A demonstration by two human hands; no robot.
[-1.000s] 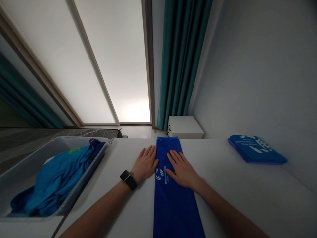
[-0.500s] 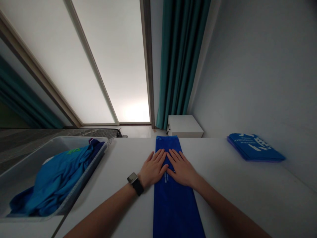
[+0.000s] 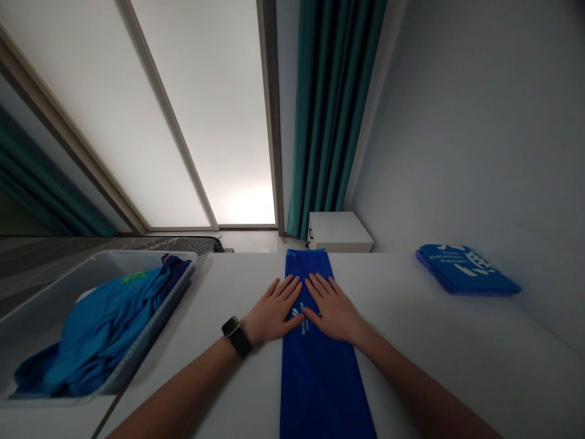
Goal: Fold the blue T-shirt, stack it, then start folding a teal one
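Observation:
A long, narrow, folded blue cloth [image 3: 320, 378] with a small white logo lies lengthwise on the white table [image 3: 434, 341] in front of me. My left hand [image 3: 273, 310], with a dark watch on its wrist, rests flat on the cloth's left edge, fingers stretched out. Just beside it my right hand [image 3: 333, 308] lies flat on the cloth, fingers spread. The two hands nearly touch at the thumbs. Neither hand holds anything.
A grey plastic bin [image 3: 55, 286] at the left holds crumpled blue garments [image 3: 105, 323]. A stack of folded blue cloths with white print [image 3: 466, 269] sits at the table's far right by the wall. A white cabinet [image 3: 340, 231] and teal curtain [image 3: 329, 122] stand beyond the table.
My left hand slid from the cloth's left edge onto the cloth beside my right hand, then drew back a little to the left. The right hand stayed flat on the cloth.

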